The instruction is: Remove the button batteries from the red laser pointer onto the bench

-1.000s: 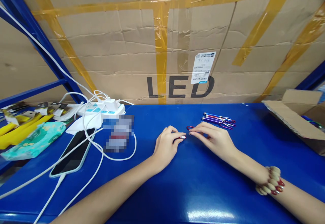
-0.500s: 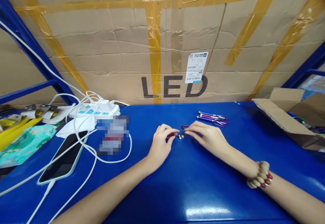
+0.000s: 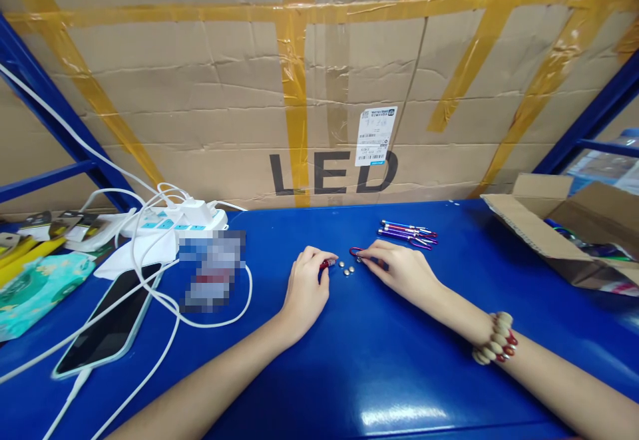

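My left hand is closed on a small red tube, whose silvery end points right. Between my hands, several small round silver cells lie on the blue table. My right hand, with a beaded bracelet above the wrist, pinches a piece with a red carabiner loop; its fingertips partly hide that piece. Just beyond my right hand, several slim metallic tubes with clips lie side by side, in purple, red and blue.
An open cardboard box holds items at the right. On the left are a phone, a power strip, white cables, a blurred packet and a teal packet. A large carton stands behind.
The silver cells now lie spread apart on the table, where they were bunched near my fingertips. My hands are slightly farther apart. The whole view has shifted a little.
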The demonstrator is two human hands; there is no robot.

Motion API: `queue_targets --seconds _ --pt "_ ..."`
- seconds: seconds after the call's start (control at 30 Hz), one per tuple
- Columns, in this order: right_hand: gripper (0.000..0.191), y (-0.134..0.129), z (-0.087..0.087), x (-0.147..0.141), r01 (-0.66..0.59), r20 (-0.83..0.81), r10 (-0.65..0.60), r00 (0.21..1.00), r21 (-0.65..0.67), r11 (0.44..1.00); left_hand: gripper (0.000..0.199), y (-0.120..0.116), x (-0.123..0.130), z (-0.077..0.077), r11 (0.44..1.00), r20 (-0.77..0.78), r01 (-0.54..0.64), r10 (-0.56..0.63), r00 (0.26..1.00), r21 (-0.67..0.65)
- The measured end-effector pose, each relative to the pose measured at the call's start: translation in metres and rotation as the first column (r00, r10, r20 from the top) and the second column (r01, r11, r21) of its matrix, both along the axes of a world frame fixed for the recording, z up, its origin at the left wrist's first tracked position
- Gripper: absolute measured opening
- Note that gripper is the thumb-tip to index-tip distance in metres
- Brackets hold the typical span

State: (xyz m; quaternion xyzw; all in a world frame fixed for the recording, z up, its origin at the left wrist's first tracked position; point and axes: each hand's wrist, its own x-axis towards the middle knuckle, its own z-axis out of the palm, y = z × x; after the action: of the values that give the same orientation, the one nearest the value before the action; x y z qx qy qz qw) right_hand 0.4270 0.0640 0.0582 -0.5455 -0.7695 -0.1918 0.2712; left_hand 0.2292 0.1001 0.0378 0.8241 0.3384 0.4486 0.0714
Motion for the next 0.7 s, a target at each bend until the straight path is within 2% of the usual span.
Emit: queue_targets --seconds 0.2,0.37,0.57,0.7 --pt "0.024 0.0 0.002 -0.003 0.051 -0.004 -0.051 0.999 -0.021 0.998 0.035 -0.005 -0.001 -0.001 0.992 -0.12 -0.122 0.124 0.985 0.018" --pt "0.025 0.003 0.01 0.009 0.145 -0.004 -0.145 0.989 -0.011 0.989 0.033 -0.004 -0.003 0.002 0.987 -0.175 -0.155 0.16 0.972 0.041" --pt "0.029 0.008 0.017 0.037 0.425 0.027 -0.424 0.905 -0.009 0.905 0.037 0.011 -0.01 0.007 0.987 -0.212 -0.151 0.161 0.964 0.06" --pt "0.02 0.009 0.017 0.043 0.514 0.087 -0.509 0.856 -0.043 0.857 0.034 0.024 -0.017 0.008 0.984 -0.205 -0.162 0.173 0.963 0.069"
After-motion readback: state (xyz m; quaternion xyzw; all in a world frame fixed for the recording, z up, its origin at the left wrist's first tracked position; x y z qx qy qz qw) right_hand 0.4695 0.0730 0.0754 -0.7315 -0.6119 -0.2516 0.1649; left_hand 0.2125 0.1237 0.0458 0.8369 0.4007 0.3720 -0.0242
